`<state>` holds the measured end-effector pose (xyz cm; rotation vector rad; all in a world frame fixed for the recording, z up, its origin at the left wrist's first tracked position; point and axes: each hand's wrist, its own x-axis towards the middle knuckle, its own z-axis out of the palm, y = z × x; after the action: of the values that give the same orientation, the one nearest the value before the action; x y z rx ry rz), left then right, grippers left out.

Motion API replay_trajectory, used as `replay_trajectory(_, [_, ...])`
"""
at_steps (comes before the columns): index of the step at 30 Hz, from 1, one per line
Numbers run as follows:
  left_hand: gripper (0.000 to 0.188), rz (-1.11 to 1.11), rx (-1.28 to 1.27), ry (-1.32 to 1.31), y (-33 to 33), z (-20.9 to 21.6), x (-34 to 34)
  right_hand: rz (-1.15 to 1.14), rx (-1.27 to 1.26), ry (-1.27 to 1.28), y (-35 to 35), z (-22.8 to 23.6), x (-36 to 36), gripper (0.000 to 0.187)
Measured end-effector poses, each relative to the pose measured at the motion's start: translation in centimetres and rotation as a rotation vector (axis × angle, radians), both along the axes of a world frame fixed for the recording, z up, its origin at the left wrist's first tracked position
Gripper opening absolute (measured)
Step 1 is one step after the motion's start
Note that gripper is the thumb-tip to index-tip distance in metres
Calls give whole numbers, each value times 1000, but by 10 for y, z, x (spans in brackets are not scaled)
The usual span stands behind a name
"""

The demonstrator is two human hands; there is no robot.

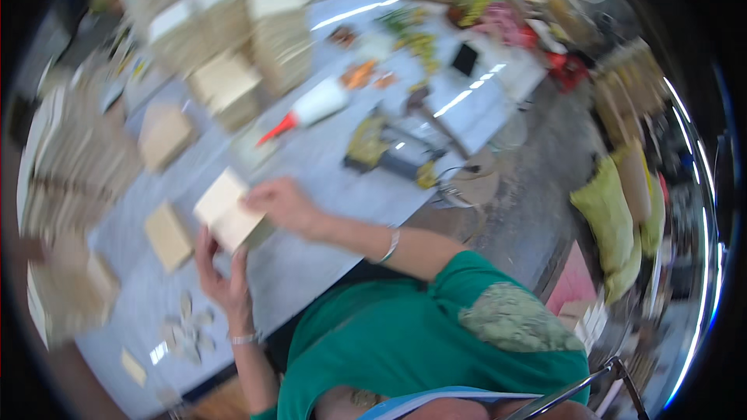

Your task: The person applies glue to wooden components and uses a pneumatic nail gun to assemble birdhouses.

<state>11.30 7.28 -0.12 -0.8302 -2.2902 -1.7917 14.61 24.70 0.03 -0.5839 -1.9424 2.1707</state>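
Observation:
A pale, box-like wooden piece [228, 208] is held above the table between my two hands. My left hand [222, 276] grips its near side, with the thumb and fingers set apart along the lower edge. At its right edge, the bent fingers of my right hand [282, 204] press together against the wood. Blur hides whether anything small is between them. A flat pale wooden block [168, 235] lies just left of the held piece. Beyond it is another wooden piece [166, 135]. A white glue bottle [320, 101] with a red nozzle lies farther off.
A yellow and grey power tool [393, 148] and a hammer [432, 118] lie at the right. Stacked wooden pieces [282, 31] rise at the back, with thin boards [82, 140] piled at left. Small pale pieces [187, 334] are grouped near the front. Yellow-green sacks [611, 222] stand beyond the table.

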Motion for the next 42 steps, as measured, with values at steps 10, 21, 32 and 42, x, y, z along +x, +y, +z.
replay_trajectory(10, [30, -101, -117, 146, 5, 7, 0, -13, 256, 131, -1, 11, 13, 32])
replay_trajectory(21, [30, -116, -76, -1, 1, -6, -6, 9, 698, 609, 13, 1, 29, 29])
replay_trajectory(32, [32, -140, -46, 9, 2, 0, -4, 115, 688, 594, 22, 7, 25, 28])
replay_trajectory(42, [31, -112, -86, 85, 2, 0, -5, 58, 654, 617, 17, 7, 23, 21])
